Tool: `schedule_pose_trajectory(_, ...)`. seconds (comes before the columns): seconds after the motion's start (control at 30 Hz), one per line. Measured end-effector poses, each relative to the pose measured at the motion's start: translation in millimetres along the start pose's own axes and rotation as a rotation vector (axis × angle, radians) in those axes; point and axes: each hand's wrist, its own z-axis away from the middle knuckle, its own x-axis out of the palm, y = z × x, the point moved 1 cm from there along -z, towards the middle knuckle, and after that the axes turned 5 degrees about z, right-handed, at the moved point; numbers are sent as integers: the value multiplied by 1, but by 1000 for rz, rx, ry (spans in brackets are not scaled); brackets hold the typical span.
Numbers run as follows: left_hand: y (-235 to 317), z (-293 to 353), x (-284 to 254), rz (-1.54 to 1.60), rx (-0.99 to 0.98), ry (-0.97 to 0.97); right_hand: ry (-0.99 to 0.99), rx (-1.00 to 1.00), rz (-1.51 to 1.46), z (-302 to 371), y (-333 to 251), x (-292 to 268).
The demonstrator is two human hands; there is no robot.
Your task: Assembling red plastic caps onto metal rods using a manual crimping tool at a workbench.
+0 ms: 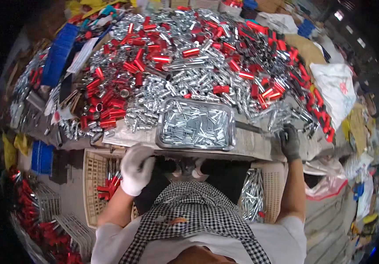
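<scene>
My left hand (136, 170), in a white glove, hangs over the cream basket at the near edge of the table. Its fingers are loosely curved, with a gap between thumb and fingers and nothing visible between them. At the table's front right, my right hand (290, 143) wears a dark grey glove; its bent fingertips touch the edge of the loose silver metal parts (282, 119). What they grip, if anything, is hidden. Between the hands, a metal tray (159, 132) holds many short silver pins (194, 125). A dark flat bar (248, 127) lies right of the tray.
A large heap of silver tubes and red sleeves (161, 59) covers the table. A blue bin (60, 55) leans at left, a white sack (334, 88) at right. Below the edge stand a cream basket (91, 189) with red-handled parts and another basket (274, 180) beside silver rods (252, 193).
</scene>
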Motion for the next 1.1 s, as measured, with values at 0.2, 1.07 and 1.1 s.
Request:
schedule_pose_trajectory(0.2, 7, -39, 59, 264, 74, -317, 59, 469, -1318, -5, -153, -17)
schedule_pose_trajectory(1.07, -132, -363, 120, -452, -500, -213, -480, 884, -2143, -5, -268, 11)
schedule_pose_trajectory(1.1, -158, -375, 127, -528, -491, -280, -396, 813, -2407, -2, -247, 22)
